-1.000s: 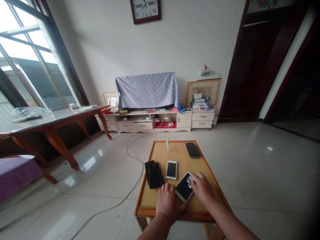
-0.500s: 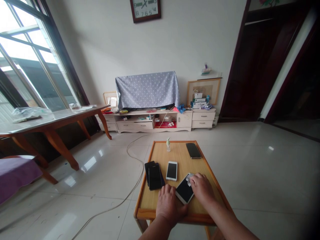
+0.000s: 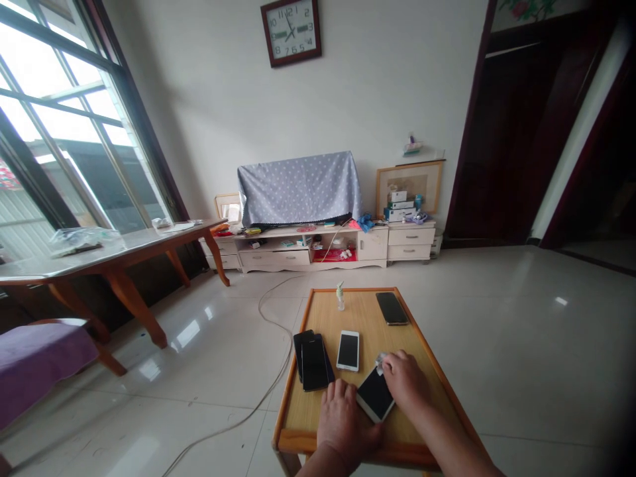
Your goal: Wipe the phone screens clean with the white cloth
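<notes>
On the small wooden table (image 3: 365, 311) a white phone with a dark screen (image 3: 373, 396) lies tilted near the front edge. My left hand (image 3: 342, 417) rests on the table, its fingers pressed against the phone's left edge. My right hand (image 3: 405, 379) is closed on a small pale wad, perhaps a cloth (image 3: 380, 361), at the phone's top corner. Left of it lie two stacked black phones (image 3: 312, 352) and a white phone (image 3: 348, 350). A dark phone (image 3: 391, 308) and a small bottle (image 3: 340, 297) sit at the far end.
A white cable (image 3: 271, 318) runs over the tiled floor left of the table. A long wooden table (image 3: 106, 245) stands at the left window, with a purple seat (image 3: 37, 351) beside it. A low white cabinet (image 3: 318, 245) lines the far wall. A dark doorway opens at right.
The view has tilted up a little, so more of the clock shows. My right hand has slid slightly up along the phone; my left hand stays against it.
</notes>
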The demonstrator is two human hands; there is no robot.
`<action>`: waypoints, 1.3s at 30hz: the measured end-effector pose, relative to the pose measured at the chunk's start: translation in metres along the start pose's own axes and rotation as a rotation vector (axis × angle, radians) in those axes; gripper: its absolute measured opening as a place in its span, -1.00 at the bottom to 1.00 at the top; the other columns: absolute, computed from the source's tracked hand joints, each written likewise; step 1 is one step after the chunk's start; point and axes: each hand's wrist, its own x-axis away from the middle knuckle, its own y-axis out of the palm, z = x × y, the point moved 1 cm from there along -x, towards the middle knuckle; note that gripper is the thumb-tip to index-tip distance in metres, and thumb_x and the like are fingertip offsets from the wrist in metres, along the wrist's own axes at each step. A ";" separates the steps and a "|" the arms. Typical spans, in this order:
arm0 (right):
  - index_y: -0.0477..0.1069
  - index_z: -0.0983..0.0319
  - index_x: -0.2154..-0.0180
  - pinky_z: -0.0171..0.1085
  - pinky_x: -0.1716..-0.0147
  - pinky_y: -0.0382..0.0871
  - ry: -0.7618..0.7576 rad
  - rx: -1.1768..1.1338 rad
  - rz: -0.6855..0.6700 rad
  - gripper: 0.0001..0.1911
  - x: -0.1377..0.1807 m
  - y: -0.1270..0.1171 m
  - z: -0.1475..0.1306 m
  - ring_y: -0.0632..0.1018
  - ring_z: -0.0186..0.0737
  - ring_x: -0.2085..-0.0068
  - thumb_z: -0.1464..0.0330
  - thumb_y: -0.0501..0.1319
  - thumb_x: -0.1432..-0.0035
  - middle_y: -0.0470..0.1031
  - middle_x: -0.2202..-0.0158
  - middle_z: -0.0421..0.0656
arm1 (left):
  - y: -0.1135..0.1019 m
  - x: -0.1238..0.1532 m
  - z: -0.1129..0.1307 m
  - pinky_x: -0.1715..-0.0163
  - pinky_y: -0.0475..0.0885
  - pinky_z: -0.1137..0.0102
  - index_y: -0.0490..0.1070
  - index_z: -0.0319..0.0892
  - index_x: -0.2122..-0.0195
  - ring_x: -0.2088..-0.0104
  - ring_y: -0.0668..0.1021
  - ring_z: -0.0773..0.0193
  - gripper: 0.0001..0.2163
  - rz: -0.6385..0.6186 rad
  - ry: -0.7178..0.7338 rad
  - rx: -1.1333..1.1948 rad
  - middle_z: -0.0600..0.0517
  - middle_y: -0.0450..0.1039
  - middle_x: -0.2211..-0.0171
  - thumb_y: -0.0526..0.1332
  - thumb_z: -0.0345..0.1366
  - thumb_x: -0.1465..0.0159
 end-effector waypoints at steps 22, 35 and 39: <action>0.41 0.15 0.37 -0.34 0.30 0.17 -0.116 -0.133 -0.174 -0.89 0.071 -0.001 -0.001 0.45 -0.27 0.26 0.42 0.13 -0.17 0.43 0.27 -0.22 | -0.010 0.001 0.009 -0.11 0.16 0.22 0.40 -0.08 0.02 -0.05 0.34 -0.02 -0.45 -0.073 -0.004 -0.070 -0.08 0.35 0.02 0.22 0.13 -0.05; 0.39 0.16 0.41 -0.32 0.32 0.12 -0.142 -0.061 -0.090 -0.86 0.062 -0.001 -0.002 0.43 -0.27 0.27 0.45 0.13 -0.19 0.41 0.31 -0.21 | -0.003 -0.001 0.003 -0.08 0.18 0.22 0.41 -0.09 0.05 -0.02 0.36 0.00 -0.48 -0.028 0.028 -0.022 -0.08 0.35 0.05 0.22 0.13 -0.06; 0.41 0.17 0.40 -0.32 0.32 0.14 -0.046 -0.023 -0.058 -0.84 0.043 -0.008 0.008 0.43 -0.26 0.26 0.43 0.11 -0.22 0.41 0.28 -0.18 | -0.003 -0.001 0.004 -0.08 0.19 0.20 0.41 -0.09 0.07 -0.03 0.35 -0.02 -0.48 -0.032 0.034 -0.032 -0.08 0.35 0.05 0.23 0.14 -0.04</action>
